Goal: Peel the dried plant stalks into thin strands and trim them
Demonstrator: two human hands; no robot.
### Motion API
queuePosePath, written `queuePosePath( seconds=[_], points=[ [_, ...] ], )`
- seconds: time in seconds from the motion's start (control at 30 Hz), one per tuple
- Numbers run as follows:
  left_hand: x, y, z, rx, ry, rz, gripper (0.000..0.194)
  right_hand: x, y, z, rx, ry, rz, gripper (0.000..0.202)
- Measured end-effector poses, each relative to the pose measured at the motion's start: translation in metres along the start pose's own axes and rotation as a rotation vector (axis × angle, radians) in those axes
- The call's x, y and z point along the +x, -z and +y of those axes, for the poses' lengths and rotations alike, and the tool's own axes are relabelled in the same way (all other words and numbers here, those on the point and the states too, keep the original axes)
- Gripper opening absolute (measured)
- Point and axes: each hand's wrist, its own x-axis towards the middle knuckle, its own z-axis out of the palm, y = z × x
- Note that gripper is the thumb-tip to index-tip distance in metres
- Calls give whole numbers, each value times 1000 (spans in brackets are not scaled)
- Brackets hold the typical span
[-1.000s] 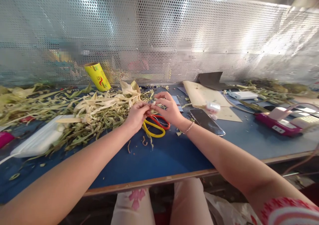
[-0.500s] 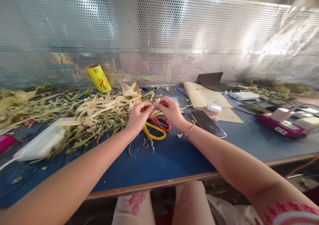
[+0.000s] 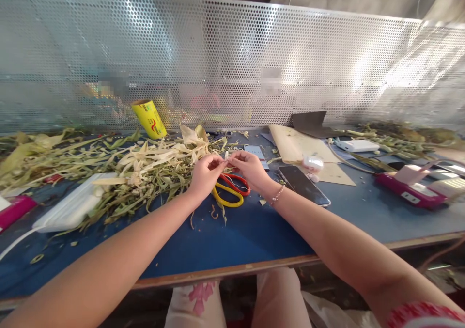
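Observation:
My left hand and my right hand meet at the fingertips above the scissors. Both are closed in a pinch around a small pale piece that pokes up between them; its exact nature is too small to tell. Just below lie the scissors' yellow handle and red handle, their blades hidden by the hands. Beside my left hand spreads a heap of dried stems and leaves. A light blue card is partly behind my right hand.
On the blue table stands a yellow tube. A white power strip lies left. To the right are a phone, beige paper, a magenta power strip and more stems. A perforated metal panel rises behind.
My fingertips have come closer together, and the pale piece now shows upright between them. The whole view has shifted slightly, with things appearing a little lower.

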Motion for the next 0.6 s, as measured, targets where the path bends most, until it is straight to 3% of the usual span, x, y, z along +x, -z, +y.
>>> queuePosePath(
  seconds=[0.3, 0.43, 0.6],
  points=[
    [-1, 1, 5, -28, 50, 24, 11, -3, -5, -7, 161, -249, 45, 13],
    [-1, 1, 6, -44, 68, 32, 13, 1, -1, -3, 77, -53, 46, 16],
    [-1, -1, 4, -82, 126, 4, 13, 1, 2, -2, -321, 273, 27, 12]
  ],
)
